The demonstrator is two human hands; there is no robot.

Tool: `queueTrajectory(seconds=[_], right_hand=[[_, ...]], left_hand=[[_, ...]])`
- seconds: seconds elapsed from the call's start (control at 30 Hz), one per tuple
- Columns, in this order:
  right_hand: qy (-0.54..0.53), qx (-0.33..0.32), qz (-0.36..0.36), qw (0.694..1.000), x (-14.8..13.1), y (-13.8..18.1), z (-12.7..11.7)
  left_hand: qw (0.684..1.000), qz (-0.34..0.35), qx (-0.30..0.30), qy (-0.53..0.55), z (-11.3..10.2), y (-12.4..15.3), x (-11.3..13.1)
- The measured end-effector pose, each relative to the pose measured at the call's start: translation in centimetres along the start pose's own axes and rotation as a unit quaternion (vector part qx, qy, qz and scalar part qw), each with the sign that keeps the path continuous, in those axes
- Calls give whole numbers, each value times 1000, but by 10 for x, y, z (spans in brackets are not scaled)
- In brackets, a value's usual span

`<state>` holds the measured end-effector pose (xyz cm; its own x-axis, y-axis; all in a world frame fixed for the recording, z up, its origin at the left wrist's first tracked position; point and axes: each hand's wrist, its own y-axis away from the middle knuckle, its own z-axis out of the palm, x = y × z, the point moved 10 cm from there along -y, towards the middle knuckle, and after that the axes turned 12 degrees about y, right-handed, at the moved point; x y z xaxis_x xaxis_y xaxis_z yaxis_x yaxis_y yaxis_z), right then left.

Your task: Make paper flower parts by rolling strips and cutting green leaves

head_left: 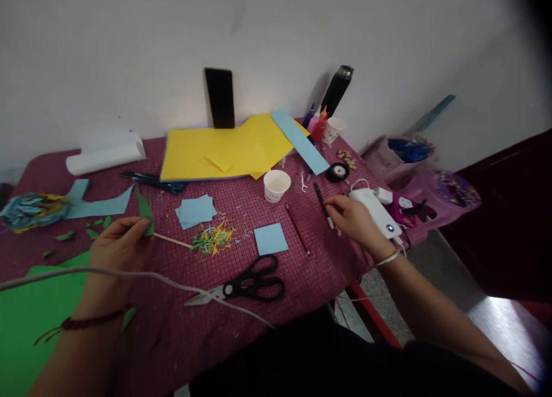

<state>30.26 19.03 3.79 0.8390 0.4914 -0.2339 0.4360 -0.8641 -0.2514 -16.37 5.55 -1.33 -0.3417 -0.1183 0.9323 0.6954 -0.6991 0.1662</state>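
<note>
My left hand (117, 246) rests on the red checked tablecloth (302, 270), its fingers pinched on a thin wooden stick (172, 240) with a green paper leaf (145, 212) at its top. The stick's far end reaches a small heap of coloured paper shreds (213, 238). My right hand (351, 216) is closed on a black marker pen (322, 203) lying near the table's right edge, beside a white power bank (376, 210). Black scissors (245, 286) lie in front, between both hands.
Yellow paper sheets (224, 150), blue squares (196, 209) (270, 238), a white paper cup (276, 185), a red pencil (296, 228), tape roll (337, 171), glue bottles (318, 124), black flask (337, 89), standing phone (219, 97), green sheet (26, 311), white cable (129, 273).
</note>
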Motion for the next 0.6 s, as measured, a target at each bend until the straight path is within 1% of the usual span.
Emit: queueTrajectory(seconds=[0.07,0.13,0.2,0.23,0.27,0.3,0.33,0.37,0.43,0.5,0.6], right_hand=[[-10,-9,-6,1000,-6,6,1],[-35,-20,-26,999,-30,11,3],[-79,-48,-74,993,-72,18,7],[-123,-82,-130,980,-102,24,12],[-143,-127,-188,963,-132,32,20],[-141,-168,-245,944,-159,42,27],[-116,-192,-290,930,-180,51,35],[-81,-203,-319,922,-195,58,42],[-10,-212,-350,912,-211,65,58],[34,-212,-364,906,-216,67,69],[34,-221,-364,904,-215,65,76]], left_hand=[[1000,-2,4,-19,4,4,3],[1000,-3,10,-18,9,9,6],[1000,-10,12,-14,15,15,5],[1000,-14,11,-12,19,18,5],[1000,-22,4,-9,25,22,3],[999,-31,-6,-4,31,27,0],[999,-41,-17,3,37,31,-3],[998,-55,-33,8,43,36,-7],[996,-72,-58,11,53,44,-13],[994,-80,-75,6,58,50,-16],[992,-89,-93,5,60,57,-17]])
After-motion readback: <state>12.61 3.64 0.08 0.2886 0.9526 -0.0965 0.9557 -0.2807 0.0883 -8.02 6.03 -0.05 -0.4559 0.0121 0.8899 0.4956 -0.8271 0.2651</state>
